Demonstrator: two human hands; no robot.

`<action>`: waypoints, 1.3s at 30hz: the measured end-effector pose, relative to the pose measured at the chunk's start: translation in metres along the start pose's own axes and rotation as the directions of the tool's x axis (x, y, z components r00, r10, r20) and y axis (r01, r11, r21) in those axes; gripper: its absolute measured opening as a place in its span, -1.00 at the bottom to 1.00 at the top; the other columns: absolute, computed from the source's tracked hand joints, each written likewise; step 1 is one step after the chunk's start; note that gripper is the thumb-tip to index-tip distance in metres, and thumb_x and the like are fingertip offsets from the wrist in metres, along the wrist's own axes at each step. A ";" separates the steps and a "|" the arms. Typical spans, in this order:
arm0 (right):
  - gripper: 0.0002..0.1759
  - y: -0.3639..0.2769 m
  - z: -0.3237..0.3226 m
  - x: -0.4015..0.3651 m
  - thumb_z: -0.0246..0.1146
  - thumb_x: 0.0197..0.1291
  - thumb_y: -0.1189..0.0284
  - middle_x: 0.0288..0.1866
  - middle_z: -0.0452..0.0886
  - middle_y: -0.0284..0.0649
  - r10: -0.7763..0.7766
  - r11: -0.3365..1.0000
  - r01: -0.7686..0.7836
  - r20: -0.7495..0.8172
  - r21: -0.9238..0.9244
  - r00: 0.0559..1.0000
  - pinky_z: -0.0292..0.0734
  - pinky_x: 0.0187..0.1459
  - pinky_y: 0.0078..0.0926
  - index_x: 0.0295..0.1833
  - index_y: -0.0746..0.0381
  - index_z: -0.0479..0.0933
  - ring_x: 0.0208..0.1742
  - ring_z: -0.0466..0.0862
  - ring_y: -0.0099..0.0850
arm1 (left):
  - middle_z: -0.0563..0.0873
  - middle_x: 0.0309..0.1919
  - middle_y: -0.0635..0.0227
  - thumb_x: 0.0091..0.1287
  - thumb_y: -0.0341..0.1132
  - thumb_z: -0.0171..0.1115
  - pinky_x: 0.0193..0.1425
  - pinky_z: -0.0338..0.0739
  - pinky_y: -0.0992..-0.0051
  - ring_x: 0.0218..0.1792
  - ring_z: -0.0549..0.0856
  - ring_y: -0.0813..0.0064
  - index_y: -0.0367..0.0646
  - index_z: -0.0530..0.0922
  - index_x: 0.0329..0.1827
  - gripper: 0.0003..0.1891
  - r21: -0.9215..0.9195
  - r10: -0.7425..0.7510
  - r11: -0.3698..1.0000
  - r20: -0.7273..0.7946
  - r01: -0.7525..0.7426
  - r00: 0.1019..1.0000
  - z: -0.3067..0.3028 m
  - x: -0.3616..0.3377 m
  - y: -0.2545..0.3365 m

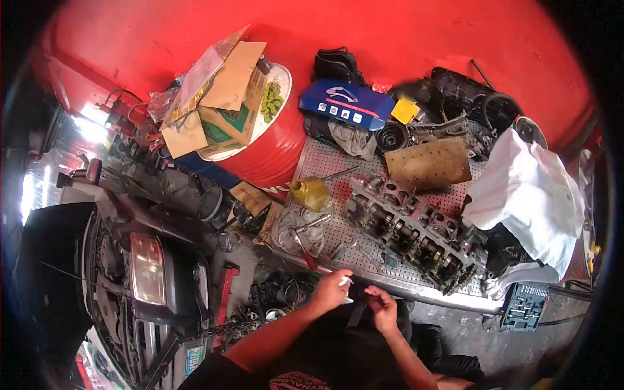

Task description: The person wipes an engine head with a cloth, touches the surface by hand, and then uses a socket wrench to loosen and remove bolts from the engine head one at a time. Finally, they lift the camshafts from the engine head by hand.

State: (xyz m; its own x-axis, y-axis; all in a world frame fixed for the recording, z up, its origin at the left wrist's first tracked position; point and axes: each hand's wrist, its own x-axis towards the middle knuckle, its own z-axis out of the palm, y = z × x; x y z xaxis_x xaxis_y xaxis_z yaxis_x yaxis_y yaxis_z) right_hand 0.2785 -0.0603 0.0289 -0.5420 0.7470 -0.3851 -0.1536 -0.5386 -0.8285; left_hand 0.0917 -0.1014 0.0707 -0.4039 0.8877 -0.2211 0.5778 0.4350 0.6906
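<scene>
White scrap pinched in left hand | right hand curled, can't tell if gripping | engine part on holey bench, maybe so drips fall through

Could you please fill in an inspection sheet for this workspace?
Surface: perforated metal worktop, crowded.
Job's things: white piece at the left grip; red-handled tool partly over a grey cloth; metal engine part on the worktop.
Clutter: blue box, yellow container, draped white cloth.
Grips: left, curled around the white piece; right grip, fingers curled, contents unclear.
Cables: dark line beside the green tool case, cable or rod unclear.
Surroundings: red drum bearing a cardboard box; vehicle front at left; red wall.
</scene>
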 end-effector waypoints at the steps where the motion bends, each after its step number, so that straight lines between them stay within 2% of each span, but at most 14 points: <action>1: -0.61 0.008 0.002 0.008 0.08 0.19 0.79 -0.01 0.66 -0.23 0.066 0.997 -0.066 0.008 0.030 0.998 0.52 -0.04 -0.52 0.11 0.32 0.55 -0.14 0.62 -0.51 | 0.72 -0.26 0.08 0.22 -0.43 0.28 -0.14 0.59 0.30 -0.24 0.74 0.15 -0.12 0.60 0.03 -0.70 -0.038 -0.068 0.997 0.011 0.068 0.998 -0.013 0.006 -0.010; 6: -0.71 0.030 0.031 0.040 0.12 0.21 0.74 -0.06 0.68 -0.24 0.308 0.869 -0.258 -0.054 0.423 0.950 0.50 -0.14 -0.57 0.00 0.29 0.57 -0.18 0.60 -0.53 | 0.73 -0.23 0.13 0.21 -0.47 0.30 -0.11 0.59 0.35 -0.24 0.72 0.26 -0.13 0.60 0.02 -0.70 -0.089 -0.007 0.996 -0.232 -0.015 0.973 -0.096 0.060 -0.009; 9: -0.78 0.014 0.056 0.058 0.14 0.23 0.70 -0.13 0.67 -0.30 0.303 0.844 -0.223 -0.090 0.488 0.949 0.47 -0.17 -0.59 -0.06 0.28 0.58 -0.23 0.59 -0.56 | 0.71 -0.13 0.07 0.20 -0.49 0.28 -0.04 0.59 0.33 -0.16 0.72 0.24 -0.11 0.61 0.03 -0.68 0.228 0.131 0.973 -0.433 -0.032 0.892 -0.193 0.128 0.007; 11: -0.81 0.035 0.052 0.068 0.20 0.26 0.61 -0.19 0.63 -0.36 0.335 0.895 -0.249 -0.191 0.370 0.923 0.51 -0.22 -0.54 -0.02 0.24 0.56 -0.26 0.60 -0.54 | 0.70 -0.18 -0.05 0.19 -0.50 0.27 -0.06 0.58 0.15 -0.15 0.70 -0.03 -0.14 0.59 0.03 -0.68 0.111 0.194 0.981 -0.598 -0.159 0.778 -0.233 0.191 -0.023; 17: -0.82 0.075 0.035 0.043 0.28 0.24 0.43 -0.31 0.60 -0.32 0.377 0.916 -0.390 -0.536 0.094 0.756 0.57 -0.33 -0.47 -0.07 0.24 0.55 -0.39 0.60 -0.50 | 0.72 -0.27 -0.08 0.17 -0.36 0.28 -0.10 0.58 0.02 -0.21 0.70 -0.15 -0.15 0.57 -0.04 -0.72 0.301 0.058 0.954 -0.228 0.014 0.972 -0.206 0.341 -0.130; 22: -0.81 0.153 -0.019 -0.063 0.30 0.15 0.46 -0.42 0.60 -0.30 0.168 0.795 -0.533 -0.740 -0.289 0.651 0.53 -0.36 -0.47 -0.16 0.32 0.56 -0.40 0.59 -0.51 | 0.72 -0.23 -0.11 0.21 -0.24 0.23 0.00 0.60 0.04 -0.15 0.71 -0.13 -0.18 0.53 0.03 -0.65 0.477 -0.102 0.872 -0.034 0.106 0.994 -0.149 0.384 -0.161; 25: -0.82 0.138 -0.007 -0.086 0.28 0.12 0.47 -0.39 0.65 -0.23 0.054 0.741 -0.545 -0.773 -0.393 0.632 0.53 -0.33 -0.40 -0.19 0.35 0.57 -0.39 0.62 -0.44 | 0.72 -0.20 -0.10 0.20 -0.27 0.21 0.02 0.62 0.09 -0.13 0.72 -0.06 -0.21 0.57 -0.04 -0.70 0.550 -0.070 0.834 0.048 0.032 0.996 -0.121 0.410 -0.192; 26: -0.82 0.099 0.018 -0.071 0.30 0.11 0.48 -0.34 0.67 -0.15 0.023 0.593 -0.617 -0.756 -0.517 0.655 0.54 -0.25 -0.37 -0.19 0.34 0.58 -0.34 0.64 -0.37 | 0.71 -0.19 -0.11 0.17 -0.28 0.22 0.01 0.62 0.11 -0.12 0.72 -0.04 -0.20 0.58 -0.06 -0.70 0.524 -0.082 0.851 0.060 0.038 0.995 -0.123 0.409 -0.179; 28: -0.70 0.077 0.042 -0.051 0.33 0.16 0.37 -0.15 0.70 -0.05 0.164 0.666 -0.659 -0.792 -0.351 0.588 0.53 0.03 -0.38 -0.08 0.35 0.60 -0.07 0.68 -0.21 | 0.72 -0.19 -0.10 0.14 -0.28 0.23 0.00 0.62 0.12 -0.14 0.73 -0.04 -0.23 0.57 -0.05 -0.67 0.544 -0.030 0.839 0.097 -0.027 0.995 -0.109 0.427 -0.207; 31: -0.71 0.095 0.039 -0.040 0.37 0.14 0.39 -0.22 0.68 -0.13 -0.041 0.502 -0.538 -0.640 -0.677 0.767 0.55 -0.13 -0.41 -0.08 0.33 0.59 -0.16 0.66 -0.39 | 0.71 -0.17 -0.14 0.23 -0.20 0.19 0.03 0.61 0.06 -0.09 0.72 -0.09 -0.27 0.50 0.04 -0.61 0.626 -0.171 0.772 0.032 0.114 0.985 -0.128 0.422 -0.181; 33: -0.71 0.067 0.054 -0.014 0.34 0.20 0.38 -0.13 0.68 -0.15 0.115 0.715 -0.540 -0.688 -0.444 0.717 0.55 -0.12 -0.41 -0.02 0.32 0.58 -0.12 0.67 -0.39 | 0.70 -0.17 -0.17 0.28 -0.06 0.19 -0.01 0.58 0.00 -0.10 0.71 -0.13 -0.27 0.43 0.12 -0.50 0.608 -0.165 0.786 0.027 0.115 0.986 -0.164 0.403 -0.154; 35: -0.68 0.033 0.073 0.007 0.28 0.28 0.33 -0.06 0.67 -0.19 0.261 0.830 -0.509 -0.649 -0.226 0.715 0.54 -0.08 -0.41 0.04 0.31 0.56 -0.05 0.65 -0.41 | 0.71 -0.26 -0.13 0.33 -0.06 0.21 -0.09 0.59 0.06 -0.22 0.73 -0.07 -0.27 0.43 0.03 -0.55 0.384 -0.175 0.884 -0.256 0.266 0.951 -0.200 0.368 -0.135; 37: -0.61 0.005 0.089 0.029 0.20 0.38 0.22 -0.01 0.66 -0.25 0.371 0.877 -0.475 -0.531 -0.069 0.762 0.52 0.00 -0.43 0.10 0.30 0.54 0.03 0.61 -0.46 | 0.69 -0.39 0.04 0.38 -0.11 0.21 -0.20 0.62 0.19 -0.36 0.72 0.12 -0.27 0.39 -0.09 -0.63 0.025 -0.100 0.991 -0.514 0.131 0.852 -0.230 0.322 -0.128; 39: -0.56 -0.029 0.111 0.058 0.16 0.41 0.17 0.05 0.64 -0.24 0.376 0.904 -0.428 -0.431 -0.026 0.820 0.46 0.12 -0.42 0.18 0.29 0.50 0.09 0.59 -0.43 | 0.60 -0.47 0.25 0.46 -0.15 0.14 -0.39 0.56 0.40 -0.45 0.62 0.43 -0.24 0.40 -0.28 -0.69 -0.718 -0.405 0.690 -0.487 -0.091 0.774 -0.236 0.272 -0.100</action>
State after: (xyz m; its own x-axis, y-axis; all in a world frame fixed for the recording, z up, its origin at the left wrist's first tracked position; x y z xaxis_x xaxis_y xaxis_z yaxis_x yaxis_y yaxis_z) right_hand 0.1598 -0.0441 0.0759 -0.1460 0.5782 -0.8027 0.1142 -0.7962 -0.5942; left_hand -0.2431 0.0612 0.1039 -0.8918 0.4375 -0.1153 -0.0736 0.1111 0.9911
